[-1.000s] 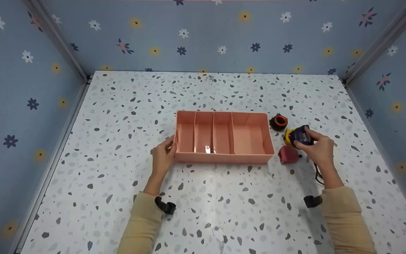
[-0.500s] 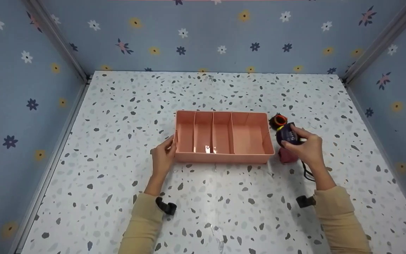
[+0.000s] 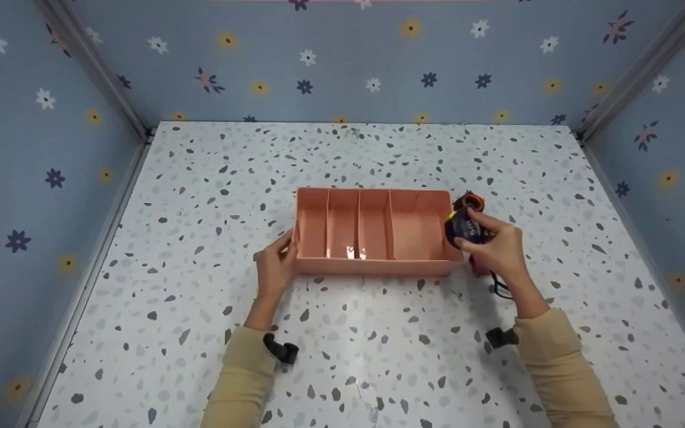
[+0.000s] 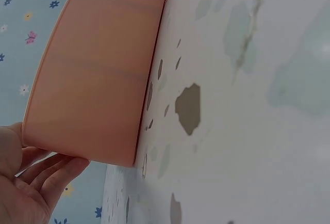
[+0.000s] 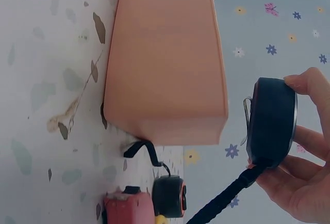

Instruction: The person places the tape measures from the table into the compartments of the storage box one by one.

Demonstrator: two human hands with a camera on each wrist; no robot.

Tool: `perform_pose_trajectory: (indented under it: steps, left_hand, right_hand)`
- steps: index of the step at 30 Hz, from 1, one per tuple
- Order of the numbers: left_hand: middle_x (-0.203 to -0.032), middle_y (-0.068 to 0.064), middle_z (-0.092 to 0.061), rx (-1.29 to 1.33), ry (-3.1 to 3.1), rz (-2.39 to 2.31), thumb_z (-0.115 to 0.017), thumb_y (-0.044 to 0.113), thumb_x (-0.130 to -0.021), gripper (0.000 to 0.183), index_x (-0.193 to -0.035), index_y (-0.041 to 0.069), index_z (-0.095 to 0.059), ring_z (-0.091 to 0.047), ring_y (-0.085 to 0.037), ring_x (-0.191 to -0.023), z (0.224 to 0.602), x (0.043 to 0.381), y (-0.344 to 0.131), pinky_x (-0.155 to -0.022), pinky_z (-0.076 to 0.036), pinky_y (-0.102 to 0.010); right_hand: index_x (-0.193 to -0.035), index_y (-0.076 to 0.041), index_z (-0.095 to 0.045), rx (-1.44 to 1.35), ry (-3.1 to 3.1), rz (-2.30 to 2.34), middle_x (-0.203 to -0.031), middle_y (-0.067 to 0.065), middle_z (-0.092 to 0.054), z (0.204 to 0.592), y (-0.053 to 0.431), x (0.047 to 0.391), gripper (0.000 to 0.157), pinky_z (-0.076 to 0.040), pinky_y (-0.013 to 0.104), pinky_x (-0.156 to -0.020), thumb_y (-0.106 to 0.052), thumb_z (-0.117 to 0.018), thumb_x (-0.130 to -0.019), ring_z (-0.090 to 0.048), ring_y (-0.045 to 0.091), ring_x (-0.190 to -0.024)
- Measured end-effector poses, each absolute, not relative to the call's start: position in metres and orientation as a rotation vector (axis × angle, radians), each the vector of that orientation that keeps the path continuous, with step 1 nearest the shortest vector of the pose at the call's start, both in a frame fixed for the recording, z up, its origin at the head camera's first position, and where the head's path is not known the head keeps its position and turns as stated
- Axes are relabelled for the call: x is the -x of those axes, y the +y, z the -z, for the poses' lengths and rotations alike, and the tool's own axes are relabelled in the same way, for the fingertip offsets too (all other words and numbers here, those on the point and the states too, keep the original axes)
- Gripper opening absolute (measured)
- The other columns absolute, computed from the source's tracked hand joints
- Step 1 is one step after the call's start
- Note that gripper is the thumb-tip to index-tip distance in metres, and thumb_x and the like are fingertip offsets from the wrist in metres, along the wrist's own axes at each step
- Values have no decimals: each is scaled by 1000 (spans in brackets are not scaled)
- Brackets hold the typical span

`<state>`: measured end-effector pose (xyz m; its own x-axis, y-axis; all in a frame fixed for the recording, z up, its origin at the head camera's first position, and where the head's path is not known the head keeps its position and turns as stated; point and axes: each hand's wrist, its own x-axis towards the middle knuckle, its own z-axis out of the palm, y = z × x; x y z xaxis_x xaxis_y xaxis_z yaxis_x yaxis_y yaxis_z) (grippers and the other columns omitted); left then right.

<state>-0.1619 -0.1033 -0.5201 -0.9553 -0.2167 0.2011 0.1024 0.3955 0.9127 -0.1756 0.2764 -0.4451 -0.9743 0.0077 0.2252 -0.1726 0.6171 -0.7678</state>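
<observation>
A pink organizer box (image 3: pixel 378 267) with several compartments sits on the speckled table. My left hand (image 3: pixel 274 264) holds its left end, fingers against the outer end wall and thumb up by the rim, as the left wrist view (image 4: pixel 36 182) shows. My right hand (image 3: pixel 500 249) pinches a dark tape measure (image 3: pixel 464 229) marked in white, raised at the box's right rim. In the right wrist view this tape measure (image 5: pixel 270 121) hangs between thumb and fingers, its black strap (image 5: pixel 221 201) trailing down. Whatever lies under the right hand is partly hidden.
Right of the box lie a black-and-orange tape measure (image 3: pixel 472 201) and a red tape measure (image 5: pixel 129 207), the latter mostly covered in the head view. A small yellow piece (image 5: pixel 161 219) shows beside them. Flowered walls (image 3: pixel 342 59) enclose the table.
My right hand has moved left with the dark tape measure, from beyond the other tape measures to the box's right rim. The left hand and the box have stayed in place.
</observation>
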Motion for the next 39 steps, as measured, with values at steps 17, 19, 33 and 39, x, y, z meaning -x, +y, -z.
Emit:
perform_pose_trajectory:
  steps: [17,19,33,39]
  left_hand:
    - [-113,-10,-58,-111,-2390,1558,-50,8,-87,33,-119,0,-55,-56,-19,-102,520,161,-102,-78,-49,-30]
    - [-113,-10,-58,-113,-2387,1567,-50,8,-87,33,-118,0,-56,-56,-18,-102,520,161,-102,-78,-49,-30]
    - [-110,-12,-60,-95,-2380,1571,-51,6,-87,32,-118,1,-56,-57,-18,-99,517,160,-103,-76,-49,-32]
    - [-110,-11,-60,-100,-2390,1559,-51,5,-86,32,-118,1,-56,-57,-18,-99,518,160,-103,-76,-49,-31]
  right_hand:
    - [-119,-10,-57,-309,-2695,-1270,-122,15,-52,453,252,181,56,-47,41,-80,-20,-77,-67,-48,27,-111]
    - [-119,-10,-57,-322,-2689,-1286,-121,15,-52,455,249,183,57,-45,42,-83,-20,-77,-67,-47,26,-112]
    - [-120,-10,-56,-317,-2708,-1339,-121,16,-52,466,229,197,58,-48,41,-79,-16,-77,-66,-52,27,-104]
    - [-120,-9,-56,-305,-2751,-1286,-121,16,-52,470,223,205,57,-48,40,-79,-15,-76,-67,-53,27,-104]
